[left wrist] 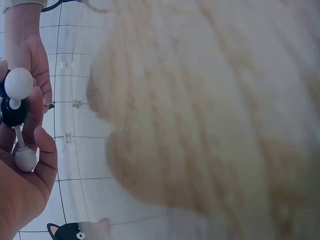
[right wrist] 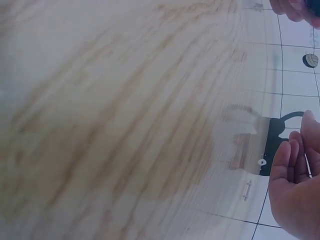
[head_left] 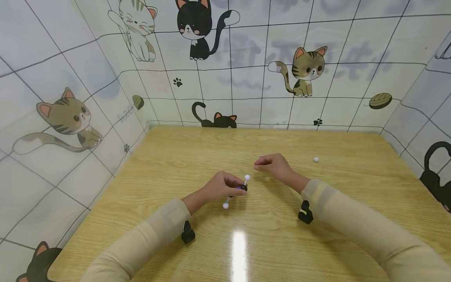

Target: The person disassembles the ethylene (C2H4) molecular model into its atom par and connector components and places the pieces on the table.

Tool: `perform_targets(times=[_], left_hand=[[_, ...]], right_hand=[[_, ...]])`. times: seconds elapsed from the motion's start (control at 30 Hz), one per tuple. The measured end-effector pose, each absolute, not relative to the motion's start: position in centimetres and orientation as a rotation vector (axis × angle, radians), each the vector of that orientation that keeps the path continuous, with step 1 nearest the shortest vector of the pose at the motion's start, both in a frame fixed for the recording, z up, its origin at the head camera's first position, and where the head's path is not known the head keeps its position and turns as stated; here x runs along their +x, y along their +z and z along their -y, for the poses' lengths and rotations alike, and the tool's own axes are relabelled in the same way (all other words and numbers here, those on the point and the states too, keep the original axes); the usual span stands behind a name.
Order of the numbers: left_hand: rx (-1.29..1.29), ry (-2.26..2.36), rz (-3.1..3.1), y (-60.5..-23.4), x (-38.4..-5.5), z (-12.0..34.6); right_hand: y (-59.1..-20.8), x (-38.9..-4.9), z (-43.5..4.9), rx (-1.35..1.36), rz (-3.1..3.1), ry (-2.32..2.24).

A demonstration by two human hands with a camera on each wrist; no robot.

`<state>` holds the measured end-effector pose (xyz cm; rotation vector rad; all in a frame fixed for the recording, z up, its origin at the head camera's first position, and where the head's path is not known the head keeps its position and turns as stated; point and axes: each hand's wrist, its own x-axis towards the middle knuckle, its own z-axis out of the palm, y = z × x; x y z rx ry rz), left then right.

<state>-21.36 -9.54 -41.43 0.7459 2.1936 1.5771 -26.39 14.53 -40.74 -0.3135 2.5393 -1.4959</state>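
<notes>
In the head view my left hand (head_left: 222, 185) grips a ball-and-stick molecular model (head_left: 244, 188) between thumb and fingers, a little above the wooden table. Black balls form its middle, with a hint of purple beside them. White balls on short sticks point up and down from it; fingers hide the rest. The left wrist view shows a white ball (left wrist: 19, 83) close to the camera. My right hand (head_left: 276, 166) hovers to the right of the model, fingers loosely bent and nothing visible between them. Just beyond its fingers lies a short white stick (right wrist: 247, 190).
A loose white ball (head_left: 316, 159) lies on the wooden table (head_left: 197, 152), right of the right hand. White panels with cat drawings (head_left: 246, 78) stand behind the table and at both sides. Small black devices (head_left: 305, 212) sit under the wrists.
</notes>
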Motion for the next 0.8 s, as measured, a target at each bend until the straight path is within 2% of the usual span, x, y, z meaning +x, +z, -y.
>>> perform_targets(times=[0.8], left_hand=[[0.920,1.498,-2.224,-41.5,-21.2,9.2]], right_hand=[[-40.3,-23.5,-15.3,-0.481,-2.344,-1.607]])
